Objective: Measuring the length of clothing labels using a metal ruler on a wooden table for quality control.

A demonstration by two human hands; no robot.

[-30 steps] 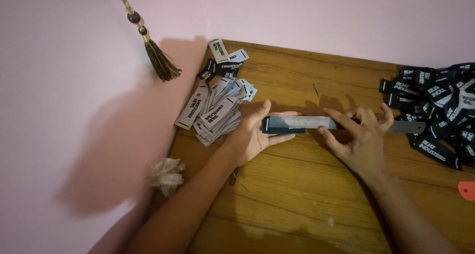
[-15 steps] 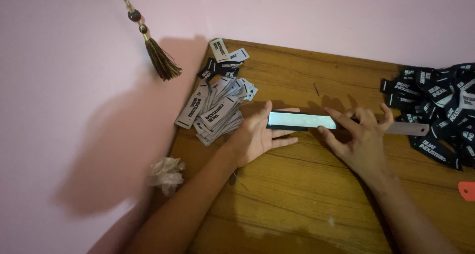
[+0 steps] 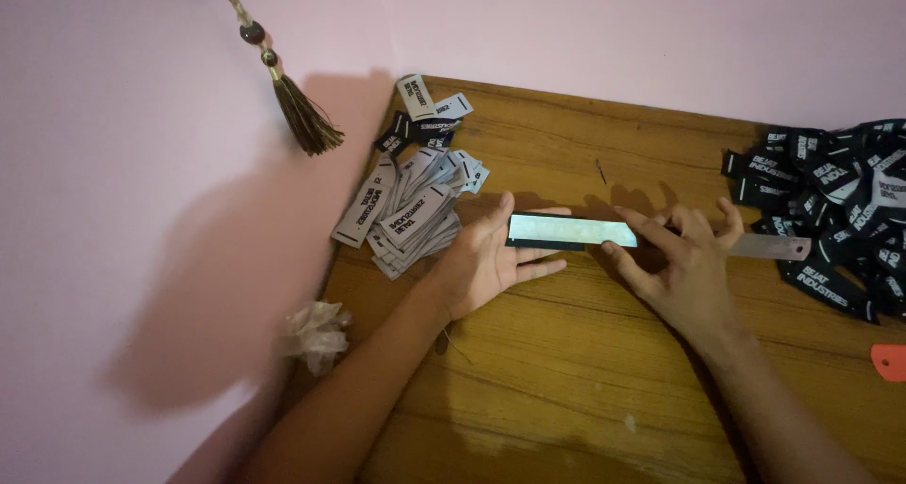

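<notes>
On the wooden table a long woven label strip lies pale side up, with a black edge underneath. My left hand holds its left end, thumb on top and fingers spread below. My right hand presses its right end with fingertips, over a flat metal ruler that sticks out to the right. A stack of folded grey and white labels lies just left of my left hand.
A heap of black labels with white print fills the table's right end. A crumpled plastic scrap lies off the table's left edge. A brown tassel hangs against the pink wall. An orange object shows at the right edge.
The strip between my hands has turned from its darker face to its pale face. Both hands have stayed in nearly the same place.
</notes>
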